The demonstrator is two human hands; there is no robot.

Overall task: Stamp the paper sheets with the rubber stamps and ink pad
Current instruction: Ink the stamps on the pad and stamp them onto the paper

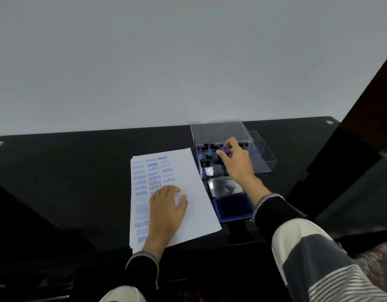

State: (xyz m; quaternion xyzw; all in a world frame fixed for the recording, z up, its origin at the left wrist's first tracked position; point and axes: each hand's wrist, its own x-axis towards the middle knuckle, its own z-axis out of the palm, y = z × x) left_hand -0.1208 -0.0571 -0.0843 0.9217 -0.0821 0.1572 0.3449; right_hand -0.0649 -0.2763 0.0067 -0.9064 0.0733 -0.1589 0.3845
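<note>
A black glossy tabletop [57, 175] carries everything. The stack of paper sheets [197, 205] lies near its middle, its left part covered with blue stamped words such as SAMPLE, FRAGILE and AIR MAIL. To the right of the sheets stands a clear plastic stamp case [262, 158] with its lid raised; its dark insert holds blue-topped stamps [205, 155] in the left slots. In front of the case, just beside the paper's right edge, lies the ink pad [233, 207], open, with a dark blue pad and a shiny lid tilted up behind it. The left hand [167, 211] rests flat on the sheets, fingers spread and relaxed. The right hand [237, 161] reaches over the case and pinches a purple-handled stamp [227, 151] in its fingertips.
</note>
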